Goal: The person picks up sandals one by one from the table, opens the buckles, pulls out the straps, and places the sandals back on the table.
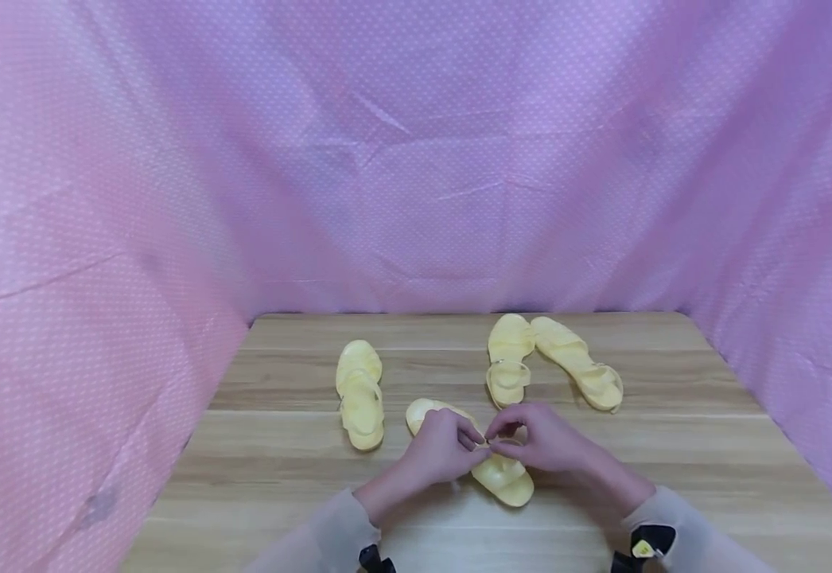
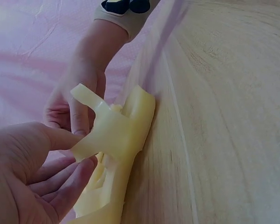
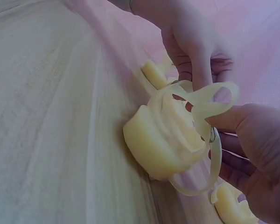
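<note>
A pale yellow sandal (image 1: 505, 484) lies slantwise on the wooden table between both hands, its toe end pointing away to the left. My left hand (image 1: 445, 450) pinches one end of its ankle strap (image 2: 81, 148) between thumb and fingers. From the other side, my right hand (image 1: 548, 439) pinches the strap near a small metal buckle (image 3: 213, 135). The fingertips of both hands almost meet above the sandal. In the right wrist view the strap loops over the heel (image 3: 151, 142). Whether the strap passes through the buckle is hard to tell.
Another yellow sandal (image 1: 361, 398) lies to the left. Farther back on the right, two more sandals, one upright (image 1: 510, 342) and one slanted (image 1: 577, 362), touch near their toes. Pink dotted cloth (image 1: 416, 159) hangs around the wooden table (image 1: 258, 477).
</note>
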`<state>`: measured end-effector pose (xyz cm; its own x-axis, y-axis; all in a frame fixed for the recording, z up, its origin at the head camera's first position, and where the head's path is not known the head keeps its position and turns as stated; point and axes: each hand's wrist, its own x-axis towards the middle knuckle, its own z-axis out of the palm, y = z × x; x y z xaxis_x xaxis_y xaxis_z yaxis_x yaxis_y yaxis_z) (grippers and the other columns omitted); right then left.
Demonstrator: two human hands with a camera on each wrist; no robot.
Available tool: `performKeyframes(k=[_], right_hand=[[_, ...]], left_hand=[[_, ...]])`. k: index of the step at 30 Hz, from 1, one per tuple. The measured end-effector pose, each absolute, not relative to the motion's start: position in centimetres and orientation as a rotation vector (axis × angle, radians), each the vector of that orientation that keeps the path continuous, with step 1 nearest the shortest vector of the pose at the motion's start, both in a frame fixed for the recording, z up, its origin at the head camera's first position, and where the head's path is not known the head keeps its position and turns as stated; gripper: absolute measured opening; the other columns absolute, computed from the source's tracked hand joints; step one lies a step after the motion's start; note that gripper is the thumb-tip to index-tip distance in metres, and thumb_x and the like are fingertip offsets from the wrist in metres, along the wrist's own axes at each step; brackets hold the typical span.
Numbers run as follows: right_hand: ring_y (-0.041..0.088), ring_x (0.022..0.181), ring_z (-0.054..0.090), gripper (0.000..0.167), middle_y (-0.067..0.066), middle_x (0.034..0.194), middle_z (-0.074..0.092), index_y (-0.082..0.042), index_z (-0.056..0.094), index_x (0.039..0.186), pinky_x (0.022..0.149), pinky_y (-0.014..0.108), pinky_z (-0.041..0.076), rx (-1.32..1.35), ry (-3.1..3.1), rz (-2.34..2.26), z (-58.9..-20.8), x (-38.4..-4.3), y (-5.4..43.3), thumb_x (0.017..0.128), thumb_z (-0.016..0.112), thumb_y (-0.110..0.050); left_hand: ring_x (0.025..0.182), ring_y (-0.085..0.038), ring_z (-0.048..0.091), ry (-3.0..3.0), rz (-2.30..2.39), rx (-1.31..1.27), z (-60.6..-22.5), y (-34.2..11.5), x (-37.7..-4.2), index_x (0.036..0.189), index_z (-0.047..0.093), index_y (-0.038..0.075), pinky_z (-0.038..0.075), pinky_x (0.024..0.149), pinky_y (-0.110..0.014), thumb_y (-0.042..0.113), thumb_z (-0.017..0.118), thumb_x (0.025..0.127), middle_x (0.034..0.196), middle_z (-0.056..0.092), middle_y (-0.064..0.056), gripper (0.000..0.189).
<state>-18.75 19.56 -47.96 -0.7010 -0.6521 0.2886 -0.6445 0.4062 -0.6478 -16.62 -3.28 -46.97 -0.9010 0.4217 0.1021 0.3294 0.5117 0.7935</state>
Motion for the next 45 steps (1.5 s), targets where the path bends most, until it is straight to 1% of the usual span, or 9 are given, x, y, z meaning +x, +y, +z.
performKeyframes(k=[3, 7, 11, 16, 19, 24, 29, 37, 45], right_hand=[[0.003, 0.089, 0.070, 0.016, -0.008, 0.099, 0.080, -0.017, 0.080, 0.105, 0.082, 0.028, 0.062, -1.204, 2.558, -1.216, -48.3, -19.1, 19.8, 0.091, 0.082, -0.010], [0.007, 0.096, 0.073, 0.015, -0.004, 0.105, 0.081, -0.016, 0.079, 0.109, 0.089, 0.029, 0.062, -1.165, 2.440, -1.291, -48.6, -19.4, 19.9, 0.094, 0.081, -0.013], [0.010, 0.100, 0.075, 0.012, 0.004, 0.105, 0.081, -0.011, 0.078, 0.108, 0.094, 0.031, 0.062, -1.119, 2.351, -1.392, -48.9, -19.6, 20.1, 0.096, 0.078, -0.012], [0.005, 0.099, 0.073, 0.013, 0.012, 0.106, 0.079, -0.006, 0.077, 0.109, 0.093, 0.028, 0.062, -1.048, 2.309, -1.470, -49.3, -19.6, 20.3, 0.096, 0.076, -0.004], [0.001, 0.098, 0.072, 0.013, 0.013, 0.106, 0.079, -0.005, 0.077, 0.109, 0.091, 0.026, 0.062, -1.027, 2.307, -1.485, -49.5, -19.6, 20.3, 0.096, 0.075, -0.002], [0.004, 0.099, 0.073, 0.012, 0.013, 0.106, 0.079, -0.004, 0.076, 0.109, 0.091, 0.026, 0.062, -1.024, 2.297, -1.501, -49.6, -19.6, 20.3, 0.097, 0.076, -0.006], [0.004, 0.099, 0.073, 0.012, 0.014, 0.107, 0.079, -0.002, 0.076, 0.109, 0.091, 0.026, 0.062, -1.018, 2.294, -1.509, -49.5, -19.5, 20.3, 0.098, 0.074, -0.005], [0.000, 0.096, 0.071, 0.017, 0.019, 0.106, 0.077, 0.000, 0.075, 0.109, 0.088, 0.026, 0.063, -1.016, 2.262, -1.555, -49.6, -19.5, 20.1, 0.094, 0.071, 0.009], [0.002, 0.094, 0.072, 0.016, 0.015, 0.105, 0.078, -0.002, 0.075, 0.108, 0.086, 0.027, 0.063, -1.018, 2.274, -1.549, -49.7, -19.6, 20.2, 0.095, 0.072, 0.006]], left_hand=[[0.063, 0.002, 0.071, 2.613, 1.403, 0.637, -47.0, -3.2, -16.6, 0.082, 0.082, 0.006, 0.056, 0.060, -0.013, 0.013, 0.090, 0.083, 0.076, 0.081, -0.006, 0.011], [0.060, 0.004, 0.070, 2.575, 1.463, 0.628, -47.0, -3.2, -16.6, 0.082, 0.083, 0.005, 0.057, 0.058, -0.014, 0.010, 0.087, 0.084, 0.075, 0.080, -0.007, 0.006], [0.059, 0.005, 0.068, 2.569, 1.473, 0.629, -47.0, -3.2, -16.7, 0.082, 0.083, 0.005, 0.057, 0.058, -0.014, 0.008, 0.086, 0.084, 0.075, 0.080, -0.008, 0.004], [0.058, 0.005, 0.067, 2.563, 1.472, 0.600, -47.0, -3.4, -16.6, 0.081, 0.083, 0.005, 0.057, 0.057, -0.015, 0.008, 0.086, 0.083, 0.073, 0.080, -0.006, 0.004], [0.058, 0.006, 0.066, 2.574, 1.461, 0.594, -47.1, -3.5, -16.7, 0.081, 0.083, 0.007, 0.056, 0.056, -0.016, 0.013, 0.086, 0.085, 0.072, 0.080, -0.004, 0.007], [0.055, 0.009, 0.062, 2.617, 1.436, 0.601, -47.2, -3.4, -16.8, 0.082, 0.084, 0.009, 0.054, 0.055, -0.015, 0.021, 0.086, 0.087, 0.071, 0.079, -0.002, 0.014], [0.055, 0.008, 0.062, 2.624, 1.431, 0.588, -47.4, -3.4, -16.9, 0.081, 0.084, 0.008, 0.054, 0.054, -0.015, 0.021, 0.087, 0.086, 0.070, 0.079, -0.003, 0.014], [0.058, 0.005, 0.066, 2.615, 1.416, 0.559, -47.4, -3.9, -16.9, 0.082, 0.084, 0.009, 0.055, 0.056, -0.016, 0.020, 0.085, 0.088, 0.072, 0.080, -0.002, 0.013], [0.054, 0.009, 0.060, 2.639, 1.382, 0.636, -47.3, -3.3, -17.4, 0.085, 0.085, 0.008, 0.053, 0.054, -0.014, 0.015, 0.078, 0.091, 0.073, 0.080, -0.002, 0.012]])
